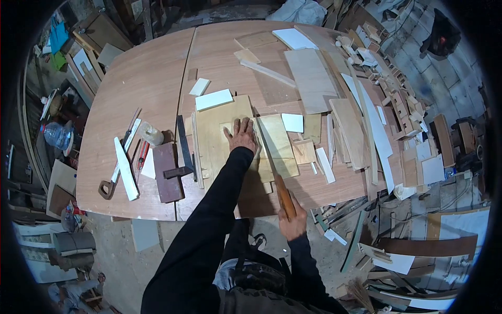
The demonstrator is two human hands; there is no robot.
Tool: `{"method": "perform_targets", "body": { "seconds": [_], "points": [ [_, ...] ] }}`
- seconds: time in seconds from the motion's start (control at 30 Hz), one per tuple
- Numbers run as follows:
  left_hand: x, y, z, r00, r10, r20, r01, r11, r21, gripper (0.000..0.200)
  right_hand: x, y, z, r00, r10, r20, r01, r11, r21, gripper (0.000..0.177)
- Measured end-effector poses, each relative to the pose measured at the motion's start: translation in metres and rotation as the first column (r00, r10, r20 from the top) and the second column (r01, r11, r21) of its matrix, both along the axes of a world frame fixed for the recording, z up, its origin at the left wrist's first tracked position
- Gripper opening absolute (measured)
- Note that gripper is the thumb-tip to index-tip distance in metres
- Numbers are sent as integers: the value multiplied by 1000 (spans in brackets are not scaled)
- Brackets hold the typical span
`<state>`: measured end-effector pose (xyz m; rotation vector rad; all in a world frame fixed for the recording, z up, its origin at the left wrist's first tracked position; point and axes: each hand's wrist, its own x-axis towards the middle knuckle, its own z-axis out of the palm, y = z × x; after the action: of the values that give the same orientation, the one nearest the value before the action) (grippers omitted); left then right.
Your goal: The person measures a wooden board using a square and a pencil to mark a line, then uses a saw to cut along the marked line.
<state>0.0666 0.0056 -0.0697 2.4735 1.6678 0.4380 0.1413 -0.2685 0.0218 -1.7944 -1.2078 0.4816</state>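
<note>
My left hand [242,137] lies with its fingers apart, palm down on a light wooden board [214,123] at the middle of the table. At the table's front edge, my right hand [293,220] is wrapped round the wooden handle of a saw [283,193]. The saw's blade runs up and to the left along the right side of the board, just right of my left hand. Beside the blade lies a pale yellowish panel [277,141]. Whether the teeth are in the wood cannot be made out.
Left on the table [130,68] are a handsaw [106,189], a clear jar [151,134], a dark red block [166,172] and a black try square [184,146]. White offcuts [214,100] lie behind the board. Planks [350,133] and small wooden pieces crowd the right side.
</note>
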Motion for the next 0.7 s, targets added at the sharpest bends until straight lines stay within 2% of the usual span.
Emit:
{"method": "perform_targets", "body": {
  "seconds": [0.03,0.1,0.2,0.23,0.27,0.33,0.37,0.5,0.53,0.6,0.67,0.7],
  "points": [
    [1,1,-5,1000,12,6,-12,1000,22,49,0,-10,3,1000,-2,2,2,1000,2,56],
    [0,0,-10,1000,28,10,-28,999,34,49,-4,-44,17,994,1,-112,-7,999,-52,57],
    [0,-1,-11,1000,8,1,-8,999,49,48,-7,-43,23,987,-17,-160,-3,992,-127,57],
    [0,1,-11,1000,7,14,-8,999,50,48,-7,-32,15,995,-32,-92,16,986,-163,57],
    [0,1,-10,1000,9,26,-11,999,51,48,-8,-27,3,995,-34,-91,19,987,-160,57],
    [0,7,-7,1000,7,24,-8,999,48,48,-7,-14,-17,999,-36,7,36,998,51,58],
    [0,5,-9,1000,1,11,-2,999,52,48,-6,-24,-17,997,-41,-70,42,999,10,59],
    [-3,2,-5,1000,6,1,-6,999,35,47,-6,-51,17,987,-52,-150,35,993,-112,59],
    [-2,0,-6,1000,-1,8,0,999,51,46,-6,-44,9,987,-59,-149,42,992,-119,59],
    [-2,-1,-3,1000,2,15,-3,999,45,46,-1,-14,-18,1000,-27,-15,28,997,66,58],
    [-2,1,-4,1000,0,10,0,1000,28,46,-5,-9,-9,1000,-22,-15,23,999,40,57],
    [-1,0,-6,1000,10,23,-11,998,57,46,-7,-21,-5,995,-40,-92,37,999,-34,56]
  ]
}}
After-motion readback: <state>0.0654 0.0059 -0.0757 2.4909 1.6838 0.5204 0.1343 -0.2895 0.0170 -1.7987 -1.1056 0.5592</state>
